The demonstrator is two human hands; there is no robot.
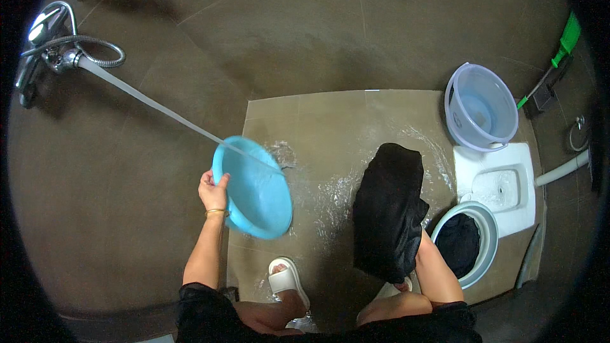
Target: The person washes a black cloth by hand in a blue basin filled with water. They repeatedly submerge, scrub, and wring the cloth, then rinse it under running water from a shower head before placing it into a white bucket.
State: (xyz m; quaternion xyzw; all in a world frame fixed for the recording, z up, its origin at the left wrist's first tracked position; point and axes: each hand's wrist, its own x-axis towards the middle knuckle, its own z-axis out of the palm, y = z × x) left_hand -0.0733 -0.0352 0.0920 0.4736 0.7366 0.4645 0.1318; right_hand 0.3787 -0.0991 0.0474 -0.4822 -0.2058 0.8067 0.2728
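Observation:
My left hand grips the left rim of a light blue basin, which is tilted on its side. A stream of water from the wall tap falls into the basin, and some splashes onto the floor beyond it. On the right, my right forearm reaches up to a bunched black cloth, a garment by its look, which hangs from that hand. The cloth covers my right hand, so its fingers are hidden.
At the right, a pale bucket with dark cloth in it stands beside a white squat toilet. Behind that is a lilac bucket and a green-handled brush. The tiled floor is wet. My feet wear white slides.

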